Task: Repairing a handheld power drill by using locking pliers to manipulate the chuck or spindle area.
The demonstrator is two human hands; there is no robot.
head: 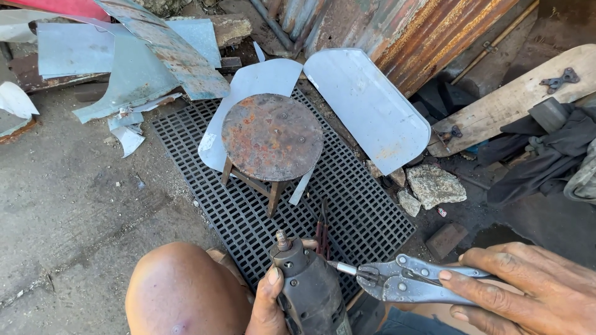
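Observation:
My left hand [268, 307] grips the dark body of a hand-held power tool [308, 290], whose worn spindle points up and away from me. My right hand [528, 290] holds grey locking pliers [410, 279]; their jaws are clamped on a small metal pin sticking out of the tool's side [343, 268]. My bare knee [180, 288] is at the lower left, just beside the tool.
A rusty round-topped stool [272, 136] stands on a black plastic grid mat [347, 205]. Cut sheet-metal pieces [366, 105] lie behind it, with more scrap [136, 68] at the top left. Stones [434, 184], a wooden board [515, 99] and dark cloth [546, 155] are to the right.

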